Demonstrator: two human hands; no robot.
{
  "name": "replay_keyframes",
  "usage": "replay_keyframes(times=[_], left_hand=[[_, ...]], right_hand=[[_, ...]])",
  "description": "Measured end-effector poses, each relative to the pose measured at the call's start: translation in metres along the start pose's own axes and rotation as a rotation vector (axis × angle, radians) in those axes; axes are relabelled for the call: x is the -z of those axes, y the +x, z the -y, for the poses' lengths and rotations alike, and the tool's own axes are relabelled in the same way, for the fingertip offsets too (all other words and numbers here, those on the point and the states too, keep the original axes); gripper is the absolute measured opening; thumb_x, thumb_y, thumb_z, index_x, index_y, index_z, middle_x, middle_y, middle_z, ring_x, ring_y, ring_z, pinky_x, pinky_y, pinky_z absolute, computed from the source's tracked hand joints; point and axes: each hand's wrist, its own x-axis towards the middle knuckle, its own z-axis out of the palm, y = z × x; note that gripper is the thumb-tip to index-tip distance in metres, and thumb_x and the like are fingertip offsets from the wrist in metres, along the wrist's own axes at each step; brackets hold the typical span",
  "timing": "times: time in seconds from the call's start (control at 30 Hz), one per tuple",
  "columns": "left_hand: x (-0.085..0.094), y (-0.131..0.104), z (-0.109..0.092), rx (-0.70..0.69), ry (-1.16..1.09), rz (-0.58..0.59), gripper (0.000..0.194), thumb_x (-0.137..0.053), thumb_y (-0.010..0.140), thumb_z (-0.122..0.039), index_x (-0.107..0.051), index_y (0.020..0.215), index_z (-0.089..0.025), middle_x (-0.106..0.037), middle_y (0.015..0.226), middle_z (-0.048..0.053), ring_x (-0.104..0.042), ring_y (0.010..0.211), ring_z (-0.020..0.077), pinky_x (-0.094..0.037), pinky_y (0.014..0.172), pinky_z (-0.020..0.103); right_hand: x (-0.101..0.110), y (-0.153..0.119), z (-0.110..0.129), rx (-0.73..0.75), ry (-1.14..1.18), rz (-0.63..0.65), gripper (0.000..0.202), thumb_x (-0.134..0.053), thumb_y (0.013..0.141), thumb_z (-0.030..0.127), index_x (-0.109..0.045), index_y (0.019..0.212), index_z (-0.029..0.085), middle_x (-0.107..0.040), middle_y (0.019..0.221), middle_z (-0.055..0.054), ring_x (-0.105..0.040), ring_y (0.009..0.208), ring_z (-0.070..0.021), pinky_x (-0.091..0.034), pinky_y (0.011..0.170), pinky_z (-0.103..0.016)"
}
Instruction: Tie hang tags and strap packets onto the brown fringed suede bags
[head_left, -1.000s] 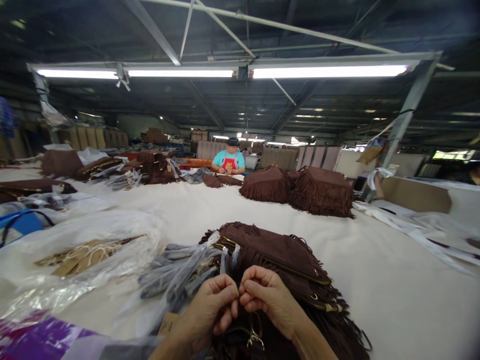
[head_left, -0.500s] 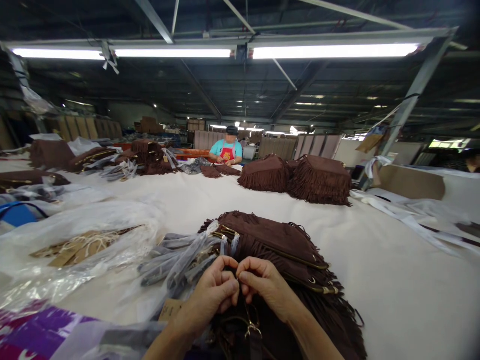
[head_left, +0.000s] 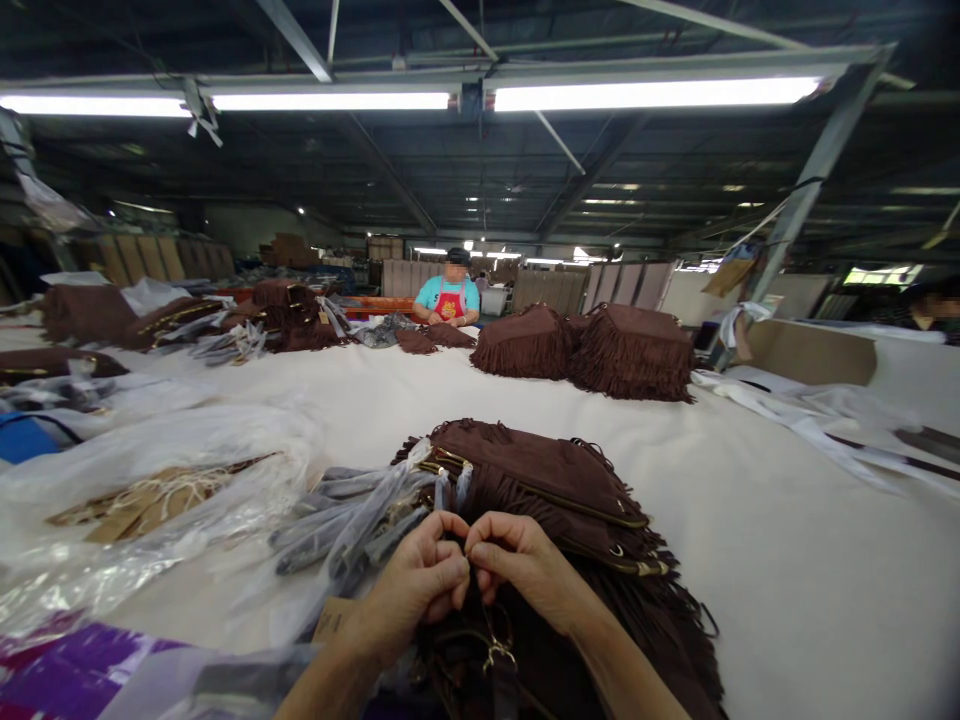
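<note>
Left hand (head_left: 420, 585), right hand (head_left: 517, 570): bare, no gloves, no rings; forearms uncovered, no sleeves visible.

Long white table (head_left: 787, 560), fluorescent tube lights (head_left: 652, 93) overhead — dark steel-truss ceiling (head_left: 480, 190), grey support post (head_left: 806, 190)

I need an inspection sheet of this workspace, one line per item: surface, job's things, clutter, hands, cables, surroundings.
Surface: cream table, cloth-covered.
Job's things: brown fringed bag under both hands; gold clasp below them.
Clutter: plastic-wrapped straps; bag of card tags; more fringed bags.
Hands: left hand and right hand pinch together, fingertips touching; what they pinch is hidden.
Cables: nothing seen.
Surroundings: co-worker at far end; strip lights.
</note>
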Motion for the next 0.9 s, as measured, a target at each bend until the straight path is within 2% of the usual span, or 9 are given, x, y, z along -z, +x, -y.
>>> replay_keyframes(times=[0.4, 0.63, 0.8, 0.9], left_hand=[[0.005, 0.003, 0.005, 0.031, -0.044, 0.015, 0.042, -0.072, 0.072, -0.042, -0.046, 0.094, -0.019, -0.054, 0.055, -0.008, -0.023, 0.038, 0.0026, -0.009, 0.037, 0.017], [0.005, 0.003, 0.005, 0.051, -0.08, -0.03, 0.045, -0.076, 0.068, -0.044, -0.046, 0.09, -0.019, -0.05, 0.05, -0.009, -0.021, 0.038, 0.0028, -0.008, 0.037, 0.018], [0.003, 0.004, 0.006, 0.041, -0.084, -0.091, 0.044, -0.076, 0.068, -0.044, -0.046, 0.089, -0.019, -0.051, 0.05, -0.008, -0.025, 0.04, 0.0035, -0.008, 0.039, 0.019], [0.001, 0.004, 0.006, 0.031, -0.119, -0.125, 0.045, -0.078, 0.067, -0.043, -0.045, 0.088, -0.02, -0.051, 0.048, -0.008, -0.032, 0.041, 0.0047, -0.01, 0.04, 0.018]], right_hand=[[-0.003, 0.0, 0.002, 0.014, -0.064, -0.003, 0.027, -0.068, 0.077, 0.041, -0.063, 0.076, 0.014, -0.06, 0.057, 0.002, -0.054, 0.049, -0.0111, -0.046, 0.05, -0.021], [-0.006, 0.0, 0.001, 0.072, -0.183, -0.049, 0.015, -0.059, 0.077, 0.03, -0.061, 0.072, 0.016, -0.058, 0.057, 0.002, -0.054, 0.05, -0.0115, -0.043, 0.05, -0.02], [-0.011, 0.0, -0.001, 0.129, -0.224, -0.1, 0.014, -0.056, 0.079, 0.027, -0.059, 0.07, 0.017, -0.058, 0.059, 0.002, -0.055, 0.051, -0.0121, -0.044, 0.05, -0.02], [-0.012, 0.0, 0.0, 0.172, -0.265, -0.117, 0.013, -0.055, 0.08, 0.024, -0.059, 0.069, 0.018, -0.058, 0.061, 0.002, -0.056, 0.052, -0.0122, -0.045, 0.05, -0.02]])
